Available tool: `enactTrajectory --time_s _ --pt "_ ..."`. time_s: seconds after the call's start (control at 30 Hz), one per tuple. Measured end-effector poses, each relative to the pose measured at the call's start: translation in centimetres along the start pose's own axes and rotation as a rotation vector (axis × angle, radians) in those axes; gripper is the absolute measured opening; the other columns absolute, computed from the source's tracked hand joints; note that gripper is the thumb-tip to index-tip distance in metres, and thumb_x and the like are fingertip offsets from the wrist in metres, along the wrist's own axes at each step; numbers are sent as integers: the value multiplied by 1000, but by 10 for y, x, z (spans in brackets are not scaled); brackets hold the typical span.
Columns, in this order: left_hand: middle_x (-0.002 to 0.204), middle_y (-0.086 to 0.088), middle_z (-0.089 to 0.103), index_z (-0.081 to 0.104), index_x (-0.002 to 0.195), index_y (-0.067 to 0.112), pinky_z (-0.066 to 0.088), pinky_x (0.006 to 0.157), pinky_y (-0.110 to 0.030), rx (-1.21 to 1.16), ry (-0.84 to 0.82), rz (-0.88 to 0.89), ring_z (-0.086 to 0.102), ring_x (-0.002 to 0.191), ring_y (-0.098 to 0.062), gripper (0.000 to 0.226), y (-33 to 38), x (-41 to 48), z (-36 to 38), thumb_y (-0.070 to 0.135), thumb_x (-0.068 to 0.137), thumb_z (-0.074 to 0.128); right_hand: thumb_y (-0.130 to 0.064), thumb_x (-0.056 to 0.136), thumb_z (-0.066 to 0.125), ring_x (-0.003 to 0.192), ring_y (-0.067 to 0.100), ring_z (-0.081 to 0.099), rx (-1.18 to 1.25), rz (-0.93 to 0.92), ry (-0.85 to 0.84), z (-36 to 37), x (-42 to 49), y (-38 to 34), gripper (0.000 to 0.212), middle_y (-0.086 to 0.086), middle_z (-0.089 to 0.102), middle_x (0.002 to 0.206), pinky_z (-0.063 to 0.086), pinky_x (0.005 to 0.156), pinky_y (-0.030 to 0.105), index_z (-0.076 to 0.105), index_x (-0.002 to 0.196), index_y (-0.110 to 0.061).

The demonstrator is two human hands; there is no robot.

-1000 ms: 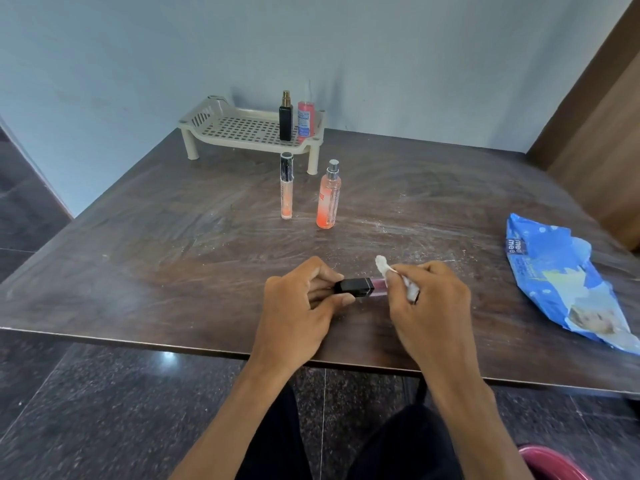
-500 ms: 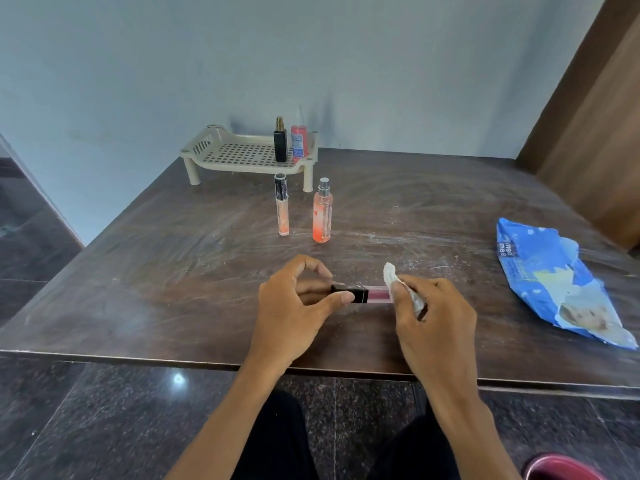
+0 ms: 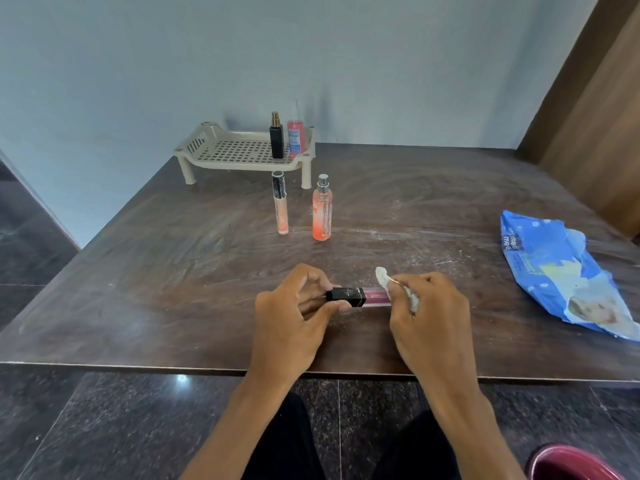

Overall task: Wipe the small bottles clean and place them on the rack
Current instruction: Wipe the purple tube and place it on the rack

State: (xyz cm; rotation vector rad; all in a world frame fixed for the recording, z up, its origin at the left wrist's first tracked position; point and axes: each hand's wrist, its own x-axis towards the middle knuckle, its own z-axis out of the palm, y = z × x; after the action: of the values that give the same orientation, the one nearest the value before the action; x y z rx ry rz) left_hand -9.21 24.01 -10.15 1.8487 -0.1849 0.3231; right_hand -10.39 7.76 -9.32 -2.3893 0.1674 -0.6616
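Rack [image 3: 221, 152] at far left of table [image 3: 166, 271]; black bottle [image 3: 276, 143] and red bottle [image 3: 296, 136] upright on its right end. In front of rack, on table: slim tube [image 3: 280, 204], orange sprayer [image 3: 322, 213], both upright. Left hand [image 3: 294, 323] pinches black cap of pink bottle [image 3: 360, 296], held level near front edge. Right hand [image 3: 433, 317] curled round wipe [image 3: 383, 276], wipe against bottle's pink end. Wipes pack [image 3: 554, 271] lies far right.
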Motion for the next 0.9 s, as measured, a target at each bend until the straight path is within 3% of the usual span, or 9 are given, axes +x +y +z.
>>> enactTrajectory --time_s 0.17,0.27,0.33,0.43,0.5,0.57,0.7,0.8,0.9 --pt "64 6 68 54 79 4 48 55 -5 149 22 106 69 63 3 30 -3 -3 -1 6 77 84 -21 94 59 73 -2 52 77 -114 -118 11 -12 -40 17 -8 55 90 42 64 7 72 105 -17" --pt "55 -2 59 50 73 6 44 46 -12 189 51 136 61 55 -15 31 -3 -4 -2 1 80 80 -21 94 59 73 3 55 101 -156 -123 18 -16 -47 15 -8 55 88 48 66 14 73 97 -17" --pt "53 -2 52 42 68 12 42 48 -10 176 61 128 60 55 -13 43 -2 -3 -1 1 77 82 -21 93 60 73 5 57 116 -131 -116 17 -12 -37 15 -6 57 88 51 72 21 74 97 -17" --pt "55 -5 50 34 67 13 42 56 -4 128 49 97 64 69 17 53 -2 -4 1 7 74 86 -22 92 61 68 5 56 48 -88 -73 7 -3 -20 17 -3 58 85 44 63 10 74 101 -16" --pt "60 -12 58 33 68 13 44 59 -5 104 40 79 66 88 19 53 -5 -3 2 12 75 86 -22 92 61 66 4 55 20 -55 -52 4 1 -13 17 -2 59 84 41 59 8 74 101 -16" --pt "60 -13 58 33 67 16 45 58 -6 99 49 92 67 92 16 54 -9 -3 1 14 76 86 -21 93 59 66 8 55 -29 -39 -43 5 2 -14 18 0 57 85 47 60 18 74 97 -13" --pt "54 -6 51 33 65 17 54 54 -26 150 75 129 71 67 -5 53 -11 -3 1 13 78 84 -21 95 57 66 4 51 8 -69 -72 13 -7 -38 18 -4 53 86 43 56 14 73 96 -14" --pt "46 10 37 31 63 24 34 44 -11 211 75 199 42 45 -6 54 -8 -3 1 2 81 77 -19 95 58 66 5 55 67 -150 -119 20 -17 -52 15 -5 53 85 49 59 16 72 90 -16" --pt "48 12 33 30 63 23 31 45 -11 203 55 199 40 47 -6 56 -8 -3 1 2 79 79 -23 94 58 68 5 55 97 -122 -127 19 -14 -45 17 -6 53 85 47 60 18 73 89 -17"
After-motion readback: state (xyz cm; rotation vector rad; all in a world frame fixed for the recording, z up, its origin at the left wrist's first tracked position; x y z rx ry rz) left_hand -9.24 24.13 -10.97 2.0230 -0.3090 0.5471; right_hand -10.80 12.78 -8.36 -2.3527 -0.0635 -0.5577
